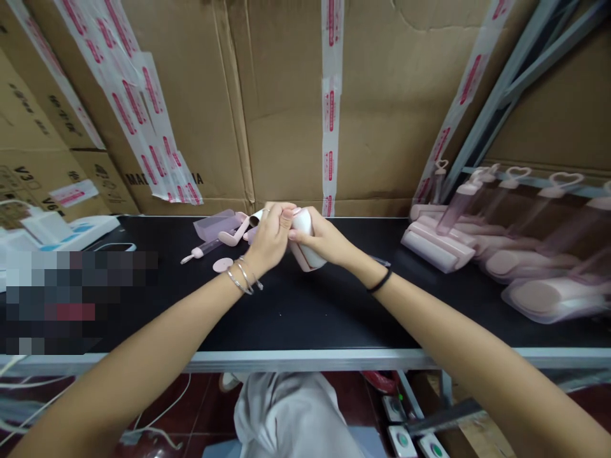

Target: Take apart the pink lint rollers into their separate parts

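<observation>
Between my two hands, above the black table (305, 312), is a lint roller head (308, 248) with a white roll and a pale pink body. My right hand (331, 238) wraps round the white roll from the right, thumb across it. The fingers of my left hand (270, 238) are curled against its upper left end; what lies under them is partly hidden. Just left of that hand lie a clear purple cover (214, 224), a bent pink arm (235, 234), a clear handle (203, 251) and a round pink disc (223, 264). A roll's open cardboard core (255, 220) shows behind my left hand.
Several lint rollers (439, 245) with heart-shaped handle ends stand at the right. A white power strip (83, 235) and a phone (114, 247) lie at the left. Large cardboard (286, 108) walls the back, with a metal frame (506, 95) at right. A thin object (380, 261) lies behind my right wrist.
</observation>
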The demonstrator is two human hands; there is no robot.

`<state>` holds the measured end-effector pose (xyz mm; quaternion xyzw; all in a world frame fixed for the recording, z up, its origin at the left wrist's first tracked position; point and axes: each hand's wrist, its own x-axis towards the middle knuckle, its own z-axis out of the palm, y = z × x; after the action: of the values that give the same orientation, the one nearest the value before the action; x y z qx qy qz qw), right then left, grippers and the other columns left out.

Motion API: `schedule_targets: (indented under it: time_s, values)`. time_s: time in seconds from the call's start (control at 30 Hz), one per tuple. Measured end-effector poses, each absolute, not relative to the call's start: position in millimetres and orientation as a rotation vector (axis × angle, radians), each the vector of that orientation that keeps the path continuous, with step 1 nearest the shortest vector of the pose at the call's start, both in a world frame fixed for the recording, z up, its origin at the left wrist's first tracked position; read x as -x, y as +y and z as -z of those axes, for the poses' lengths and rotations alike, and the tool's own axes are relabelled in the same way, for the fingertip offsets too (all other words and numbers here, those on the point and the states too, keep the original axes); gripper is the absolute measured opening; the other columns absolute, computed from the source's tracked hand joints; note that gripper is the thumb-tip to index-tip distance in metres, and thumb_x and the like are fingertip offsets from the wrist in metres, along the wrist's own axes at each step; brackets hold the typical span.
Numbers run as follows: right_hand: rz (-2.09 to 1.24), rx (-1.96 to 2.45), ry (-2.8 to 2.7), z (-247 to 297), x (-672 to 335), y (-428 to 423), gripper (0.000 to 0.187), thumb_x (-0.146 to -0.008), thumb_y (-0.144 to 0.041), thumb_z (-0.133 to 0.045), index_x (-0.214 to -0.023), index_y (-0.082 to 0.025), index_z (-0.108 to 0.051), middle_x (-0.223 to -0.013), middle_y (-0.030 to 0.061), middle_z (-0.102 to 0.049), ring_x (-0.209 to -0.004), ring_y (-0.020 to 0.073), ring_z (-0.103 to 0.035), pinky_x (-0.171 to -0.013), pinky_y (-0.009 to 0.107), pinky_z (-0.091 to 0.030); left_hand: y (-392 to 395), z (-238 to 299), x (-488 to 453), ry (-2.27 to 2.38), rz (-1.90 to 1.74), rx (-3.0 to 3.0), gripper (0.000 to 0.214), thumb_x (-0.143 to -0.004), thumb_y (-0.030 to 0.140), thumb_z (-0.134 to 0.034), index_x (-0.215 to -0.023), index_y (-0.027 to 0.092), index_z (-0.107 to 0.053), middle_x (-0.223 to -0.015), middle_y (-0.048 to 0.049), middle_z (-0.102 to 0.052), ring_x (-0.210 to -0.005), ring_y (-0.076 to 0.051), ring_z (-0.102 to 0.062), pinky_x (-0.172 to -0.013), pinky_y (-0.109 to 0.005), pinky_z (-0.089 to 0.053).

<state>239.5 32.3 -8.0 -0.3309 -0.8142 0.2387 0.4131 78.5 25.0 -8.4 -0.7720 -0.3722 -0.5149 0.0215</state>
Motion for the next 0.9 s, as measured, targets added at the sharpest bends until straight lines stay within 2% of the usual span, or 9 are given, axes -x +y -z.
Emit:
schedule_targets:
  time_s: [0.07, 0.17, 0.23, 0.33, 0.53, 0.7, 0.9]
  values:
    - [-0.591, 0.846, -2.060, 9, -226, 32, 0.055, -0.079, -0.050, -0.065, -0.116, -0.014, -0.048, -0.111, 0.0142, -0.065, -0.100, 0.0273, -0.062, -0.086, 0.040, -0.047, 26, -3, -67, -1.040, 1.436, 2.420, 0.050, -0.098, 0.054, -0.030, -0.101, 0.016, -0.061, -0.099, -0.0091, -0.063, -0.095, -0.018, -0.060, -0.087, -0.032, -0.048]
    - [-0.597, 0.779, -2.044, 17, -217, 27, 0.061, -0.077, -0.046, -0.067, -0.124, -0.014, -0.045, -0.120, 0.0147, -0.063, -0.105, 0.0274, -0.061, -0.088, 0.039, -0.047, 24, -15, -58, -0.851, 1.272, 2.492, 0.043, -0.099, 0.048, -0.034, -0.092, 0.017, -0.063, -0.089, -0.0057, -0.065, -0.086, -0.015, -0.062, -0.080, -0.028, -0.049]
    - [-0.588, 0.704, -2.038, 21, -216, 22, 0.063, -0.077, -0.046, -0.068, -0.127, -0.015, -0.045, -0.124, 0.0143, -0.062, -0.110, 0.0271, -0.060, -0.091, 0.039, -0.046, 20, -18, -58, -0.775, 1.271, 2.470, 0.037, -0.098, 0.045, -0.040, -0.090, 0.017, -0.061, -0.084, -0.0040, -0.065, -0.080, -0.014, -0.062, -0.076, -0.026, -0.049]
    - [-0.528, 0.609, -2.059, 23, -217, 16, 0.055, -0.077, -0.045, -0.068, -0.120, -0.015, -0.051, -0.121, 0.0125, -0.064, -0.107, 0.0256, -0.061, -0.091, 0.039, -0.047, 12, -19, -63, -0.699, 1.351, 2.418, 0.025, -0.094, 0.039, -0.050, -0.093, 0.017, -0.059, -0.079, -0.0007, -0.065, -0.070, -0.011, -0.060, -0.068, -0.023, -0.048]
    - [-0.439, 0.487, -2.154, 17, -224, 13, 0.039, -0.072, -0.035, -0.069, -0.104, -0.015, -0.059, -0.111, 0.0100, -0.066, -0.096, 0.0228, -0.063, -0.085, 0.036, -0.049, -3, -25, -67, -0.602, 1.251, 2.485, 0.013, -0.091, 0.025, -0.049, -0.096, 0.017, -0.059, -0.080, -0.0004, -0.066, -0.068, -0.010, -0.061, -0.064, -0.022, -0.048]
    - [-0.441, 0.413, -2.172, 12, -230, 15, 0.034, -0.065, -0.024, -0.067, -0.097, -0.015, -0.059, -0.101, 0.0060, -0.066, -0.087, 0.0201, -0.061, -0.079, 0.032, -0.049, -8, -29, -69, -0.556, 1.191, 2.520, 0.018, -0.087, 0.015, -0.045, -0.100, 0.017, -0.058, -0.090, -0.0019, -0.069, -0.072, -0.010, -0.063, -0.069, -0.023, -0.049]
    - [-0.479, 0.409, -2.204, 10, -235, 17, 0.029, -0.063, -0.021, -0.067, -0.089, -0.016, -0.057, -0.090, 0.0030, -0.063, -0.079, 0.0171, -0.057, -0.074, 0.029, -0.045, -6, -25, -66, -0.552, 1.153, 2.521, 0.022, -0.085, 0.009, -0.043, -0.102, 0.018, -0.054, -0.088, -0.0003, -0.066, -0.069, -0.009, -0.059, -0.065, -0.022, -0.048]
